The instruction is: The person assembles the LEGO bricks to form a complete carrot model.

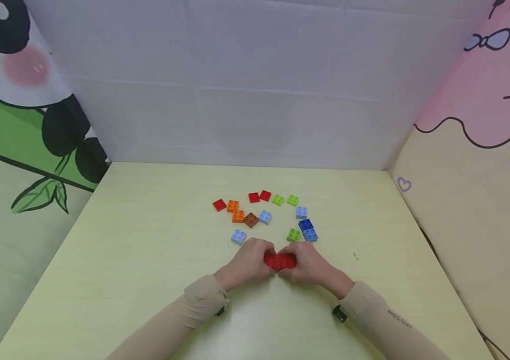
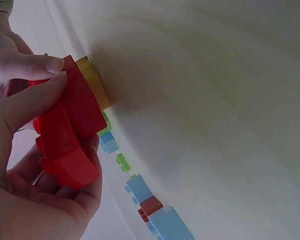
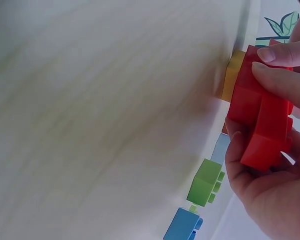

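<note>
Close to my body in the head view, a joined piece of red toy building bricks (image 1: 279,262) spans the gap between my two hands. My left hand (image 1: 251,260) grips its left end and my right hand (image 1: 307,261) grips its right end. Thumbs press on the near faces while fingers curl around the outer ends. The left wrist view shows the red bricks (image 2: 65,130) set in a stepped shape, studs facing away from the table. A yellow brick (image 2: 94,82) appears against their underside, partly hidden by them; the right wrist view shows the yellow brick (image 3: 232,75) too.
Beyond my hands lie several loose bricks: red (image 1: 219,205), orange (image 1: 238,216), brown (image 1: 251,220), light blue (image 1: 238,236), dark blue (image 1: 306,224) and lime green (image 1: 293,235). A pale wall (image 1: 246,125) stands at the table's far edge, with decorated panels at both sides.
</note>
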The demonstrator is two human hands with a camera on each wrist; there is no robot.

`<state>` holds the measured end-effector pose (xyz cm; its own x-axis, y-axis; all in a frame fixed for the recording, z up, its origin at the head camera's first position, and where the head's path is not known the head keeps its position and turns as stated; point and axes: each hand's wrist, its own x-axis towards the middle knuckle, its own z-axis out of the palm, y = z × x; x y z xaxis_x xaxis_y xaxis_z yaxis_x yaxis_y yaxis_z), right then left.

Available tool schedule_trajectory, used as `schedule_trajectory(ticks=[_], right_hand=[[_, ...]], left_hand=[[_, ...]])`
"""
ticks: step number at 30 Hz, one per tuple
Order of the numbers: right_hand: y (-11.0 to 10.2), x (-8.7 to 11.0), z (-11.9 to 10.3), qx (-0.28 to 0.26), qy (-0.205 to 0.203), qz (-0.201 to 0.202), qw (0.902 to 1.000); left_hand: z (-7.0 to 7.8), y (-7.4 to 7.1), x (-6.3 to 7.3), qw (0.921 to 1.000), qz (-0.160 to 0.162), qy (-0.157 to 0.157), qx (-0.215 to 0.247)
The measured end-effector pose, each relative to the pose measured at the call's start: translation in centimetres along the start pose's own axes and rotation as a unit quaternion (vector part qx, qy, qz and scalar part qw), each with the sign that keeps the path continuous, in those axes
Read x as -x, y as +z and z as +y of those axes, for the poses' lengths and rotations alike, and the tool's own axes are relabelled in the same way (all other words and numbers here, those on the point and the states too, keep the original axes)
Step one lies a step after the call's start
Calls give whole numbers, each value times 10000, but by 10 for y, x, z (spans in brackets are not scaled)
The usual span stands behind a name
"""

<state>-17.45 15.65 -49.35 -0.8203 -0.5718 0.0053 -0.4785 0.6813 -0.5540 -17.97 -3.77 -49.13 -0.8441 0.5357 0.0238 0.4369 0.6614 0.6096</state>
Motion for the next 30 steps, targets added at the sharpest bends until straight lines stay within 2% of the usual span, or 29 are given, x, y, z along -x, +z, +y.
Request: schedule_trajectory(ticks=[6, 14, 23, 30], right_hand=[[1, 1, 0, -152, 48, -75, 9998], [0, 1, 3, -307, 64, 153, 9994], [3, 3, 4, -471, 101, 263, 9985], [1, 5, 3, -471, 186, 187, 9985]], left_hand=[[-5, 2, 1, 9996, 10, 47, 261], [-8, 0, -1, 9983, 6, 141, 570], [-9, 0, 0, 9989, -129, -84, 453], [-6, 1, -1, 9991, -91, -87, 394]])
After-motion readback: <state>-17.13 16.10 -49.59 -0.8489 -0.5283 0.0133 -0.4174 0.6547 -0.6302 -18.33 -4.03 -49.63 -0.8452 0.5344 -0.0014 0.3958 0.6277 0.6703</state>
